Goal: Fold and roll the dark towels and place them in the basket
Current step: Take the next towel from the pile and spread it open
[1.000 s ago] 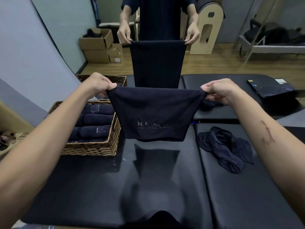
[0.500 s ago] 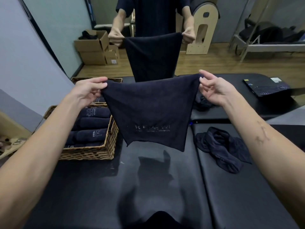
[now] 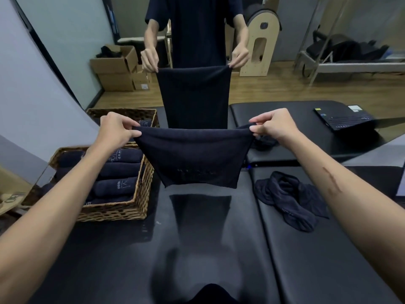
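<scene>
The dark towel (image 3: pixel 198 157) is pinched at its top corners by the left hand (image 3: pixel 116 130) and right hand (image 3: pixel 274 126), stretched crosswise above the bench (image 3: pixel 197 238), with the basket (image 3: pixel 140 194) lying nearer the left hand.

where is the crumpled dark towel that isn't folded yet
In the head view, the crumpled dark towel lies on the black padded table at right, below the right hand and across from the woven wicker basket.
</scene>
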